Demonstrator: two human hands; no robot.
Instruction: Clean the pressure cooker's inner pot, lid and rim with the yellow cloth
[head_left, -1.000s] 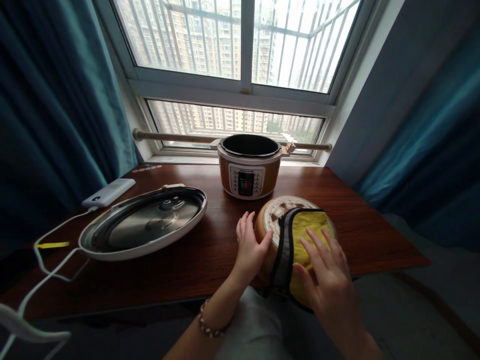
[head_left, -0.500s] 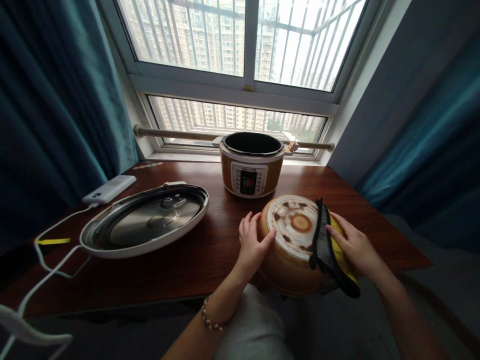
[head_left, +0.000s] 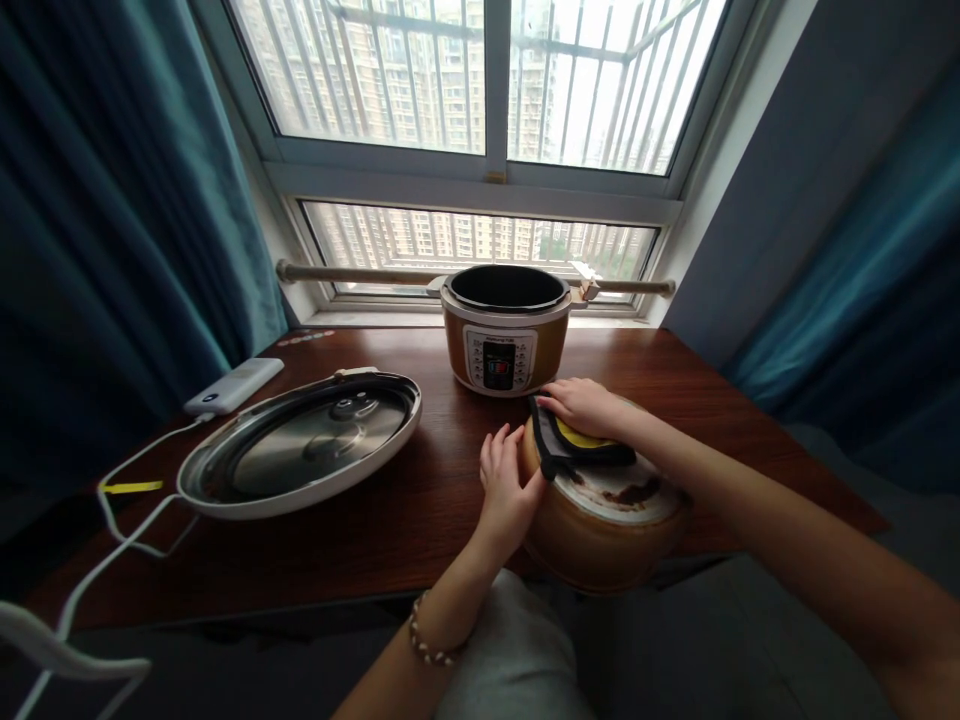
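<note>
An upturned brown pot (head_left: 600, 530) with a stained whitish bottom rests at the near edge of the wooden table (head_left: 390, 520). My left hand (head_left: 504, 487) presses against the pot's left side, fingers curved round it. My right hand (head_left: 586, 404) lies on a yellow cloth with a dark border (head_left: 570, 447) at the far left part of the pot's bottom, fingers pressing the cloth down.
An electric pressure cooker (head_left: 504, 331) without its lid stands at the back by the window. Its lid (head_left: 304, 441) lies upside down on the left. A white power bank (head_left: 234, 385) with a white cable (head_left: 120, 470) lies far left. Teal curtains hang on both sides.
My right hand has swept the cloth from the pot's near right side across to its far left part. The left hand has kept its hold on the pot.
</note>
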